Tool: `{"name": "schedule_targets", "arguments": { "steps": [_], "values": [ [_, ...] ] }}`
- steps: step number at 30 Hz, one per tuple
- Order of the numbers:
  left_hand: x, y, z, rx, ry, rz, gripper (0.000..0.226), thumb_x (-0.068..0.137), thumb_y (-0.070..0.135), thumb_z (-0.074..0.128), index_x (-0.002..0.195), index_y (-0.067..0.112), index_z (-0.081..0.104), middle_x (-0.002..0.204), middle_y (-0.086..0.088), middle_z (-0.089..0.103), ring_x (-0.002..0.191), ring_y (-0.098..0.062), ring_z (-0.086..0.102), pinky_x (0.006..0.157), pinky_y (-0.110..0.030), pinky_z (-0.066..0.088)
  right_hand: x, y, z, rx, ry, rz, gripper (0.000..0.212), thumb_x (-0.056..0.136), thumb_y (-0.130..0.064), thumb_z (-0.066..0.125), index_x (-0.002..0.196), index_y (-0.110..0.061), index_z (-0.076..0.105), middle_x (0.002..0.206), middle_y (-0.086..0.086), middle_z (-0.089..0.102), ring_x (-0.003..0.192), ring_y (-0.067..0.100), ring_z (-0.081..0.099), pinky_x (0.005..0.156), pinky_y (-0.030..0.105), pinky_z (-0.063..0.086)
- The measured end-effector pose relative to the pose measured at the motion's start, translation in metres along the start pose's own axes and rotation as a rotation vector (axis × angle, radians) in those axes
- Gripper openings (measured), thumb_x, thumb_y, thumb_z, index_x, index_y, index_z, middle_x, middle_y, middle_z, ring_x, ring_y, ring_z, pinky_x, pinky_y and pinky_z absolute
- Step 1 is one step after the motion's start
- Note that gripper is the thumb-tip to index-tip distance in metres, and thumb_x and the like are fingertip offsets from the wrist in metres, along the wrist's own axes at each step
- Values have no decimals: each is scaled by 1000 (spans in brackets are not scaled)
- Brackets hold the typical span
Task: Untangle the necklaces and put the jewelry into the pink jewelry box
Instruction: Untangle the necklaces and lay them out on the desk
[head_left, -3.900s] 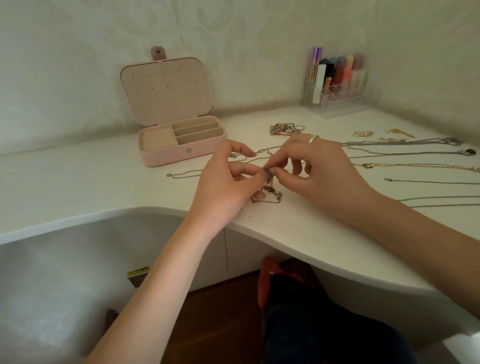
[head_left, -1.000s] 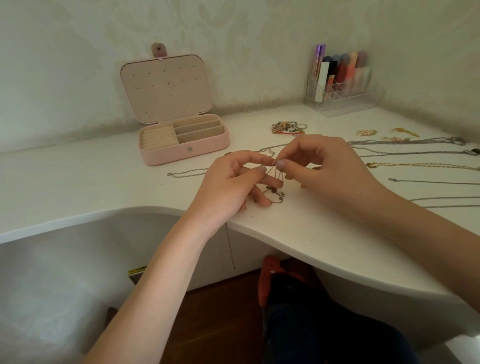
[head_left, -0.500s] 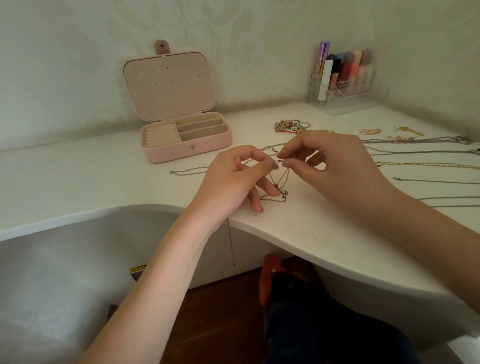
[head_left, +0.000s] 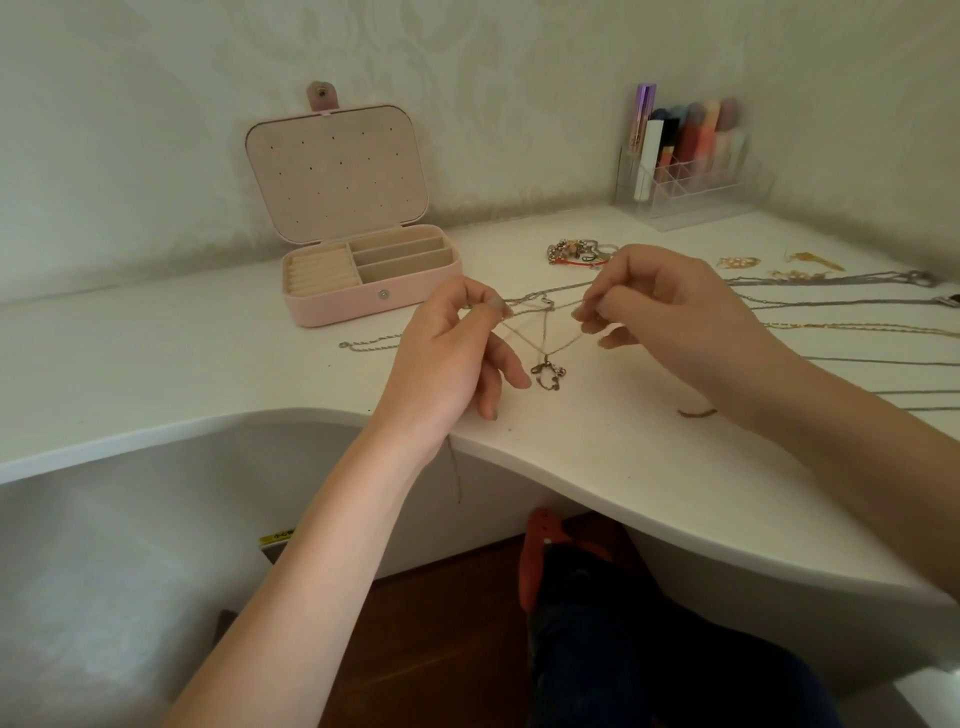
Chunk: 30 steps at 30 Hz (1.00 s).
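Necklaces (head_left: 545, 332) in a fine tangle hang between the two hands at the centre of the frame, lifted just off the bench (head_left: 156, 364) so the strands fall apart under their own weight. The left hand (head_left: 447, 364) pinches a strand between thumb and forefinger, its other fingers loosely curled downward; the right hand (head_left: 670, 306) pinches the opposite side the same way. Held apart like this, the chains draw into a V, and the clasp and small charm (head_left: 548, 373) at its foot rest on the bench, probably where the knot sits. One loose end trails over the bench edge below the left wrist.

Pink jewelry box (head_left: 371, 283) stands open at upper left of centre, lid propped back against the wall, its compartments looking unfilled, within easy reach for whatever comes free. Straightened chains (head_left: 857, 301) lie side by side at right, seemingly set out flat so they cannot snarl. A heap of bracelets (head_left: 579, 253) lies behind the right hand, earrings (head_left: 737, 262) further right, and a clear organiser (head_left: 691, 176) of cosmetics in the upper right corner. Untangling looks mid-way; nothing appears boxed yet.
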<state>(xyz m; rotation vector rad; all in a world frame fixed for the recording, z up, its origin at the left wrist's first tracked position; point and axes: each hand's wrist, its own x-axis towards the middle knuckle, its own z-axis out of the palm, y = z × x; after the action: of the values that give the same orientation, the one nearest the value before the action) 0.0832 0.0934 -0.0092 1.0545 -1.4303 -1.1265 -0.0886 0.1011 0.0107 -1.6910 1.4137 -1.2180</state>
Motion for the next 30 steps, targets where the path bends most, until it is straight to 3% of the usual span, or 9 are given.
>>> {"name": "schedule_targets", "arguments": {
  "steps": [5,9,14,17,19,24,30],
  "values": [
    [0,-1,0,23,33,18,16,98,14,38,85,15,47,41,-1,54,26,-13,29,32,-16,21,0,-8,-2,572,-149,261,24,86,2,32,71,-9,47,70,7,65,67,18,63,65,26,54],
    [0,-1,0,3,51,7,18,100,14,35,86,15,46,40,-1,52,27,-13,30,32,-16,22,-1,-6,-7,713,-201,324,21,83,-4,29,68,-12,42,54,2,37,50,15,35,55,26,33],
    [3,-3,0,-42,112,-5,17,101,13,31,88,14,42,41,-1,53,28,-13,32,34,-17,25,1,-5,-11,618,-233,358,23,85,-12,34,67,-12,47,48,-3,16,50,14,10,53,28,18],
    [2,-2,0,-66,148,-3,20,101,13,30,85,16,41,41,1,53,28,-11,32,36,-18,27,0,-7,-11,498,-237,298,18,84,-25,56,72,-14,64,43,-7,16,44,12,11,50,25,16],
    [1,-1,-1,-72,160,-3,20,101,13,30,84,16,41,41,1,53,29,-11,32,34,-17,25,-1,-8,-12,491,-221,249,15,79,-30,60,79,-17,70,43,-9,17,41,9,13,50,24,18],
    [0,-1,0,-59,164,-8,20,101,13,30,84,16,41,41,1,53,29,-11,32,33,-16,24,3,-5,-19,685,-103,251,19,94,-23,52,83,-18,66,44,-7,17,41,9,15,57,21,28],
    [0,0,0,-115,160,-23,22,96,6,33,78,15,42,41,-2,52,30,-14,34,33,-15,24,5,-6,-23,814,-35,219,15,94,-26,52,85,-20,62,49,-6,20,38,7,19,47,18,30]
  ]
}}
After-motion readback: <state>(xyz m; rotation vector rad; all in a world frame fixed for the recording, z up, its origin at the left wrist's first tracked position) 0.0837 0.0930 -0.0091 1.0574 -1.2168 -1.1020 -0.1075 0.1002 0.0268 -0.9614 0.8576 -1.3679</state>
